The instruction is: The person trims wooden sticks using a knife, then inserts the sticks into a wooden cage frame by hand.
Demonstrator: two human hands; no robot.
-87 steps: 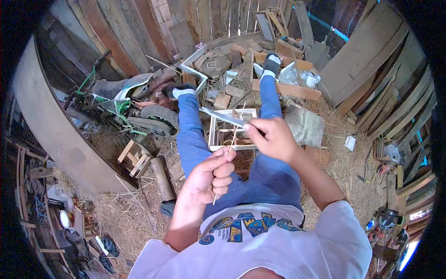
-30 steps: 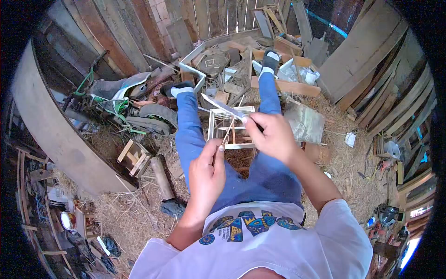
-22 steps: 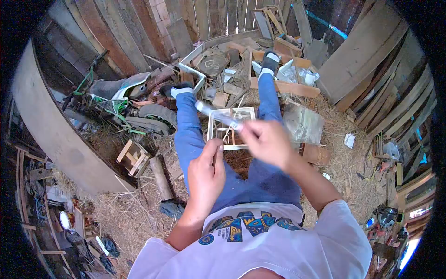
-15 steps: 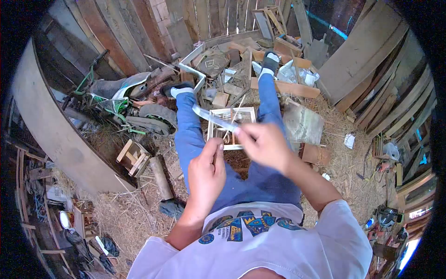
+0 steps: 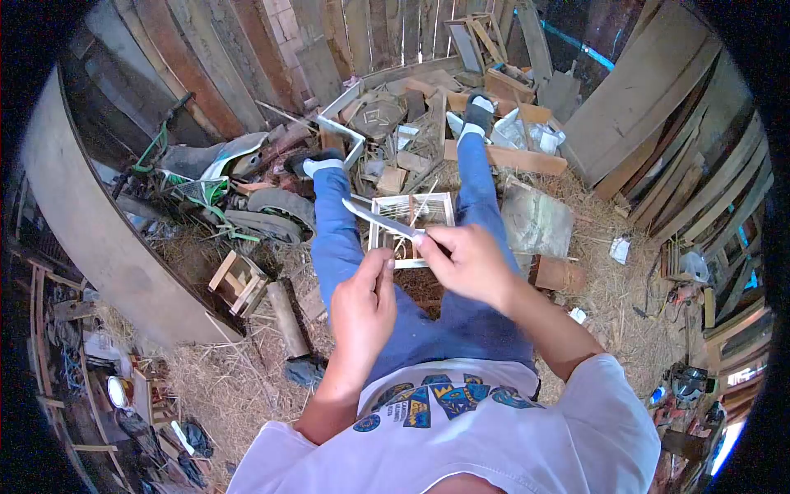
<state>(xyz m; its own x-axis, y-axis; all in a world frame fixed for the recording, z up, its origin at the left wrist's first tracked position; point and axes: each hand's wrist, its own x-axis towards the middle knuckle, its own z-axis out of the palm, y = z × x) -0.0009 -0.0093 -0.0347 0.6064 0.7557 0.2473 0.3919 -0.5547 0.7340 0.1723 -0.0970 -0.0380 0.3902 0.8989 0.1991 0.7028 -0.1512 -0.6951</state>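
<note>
Knife [image 5: 383,221] has dropped closer to the left hand [image 5: 362,300] since a second ago, clasped in the right hand [image 5: 471,262]; left hand pinches a thin stick [image 5: 429,193]; pale wooden frame [image 5: 407,264] lies just beyond both hands.

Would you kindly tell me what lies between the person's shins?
In the head view, a pale wooden frame lies between the left shin and right shin, partly hidden by the knife.
</note>
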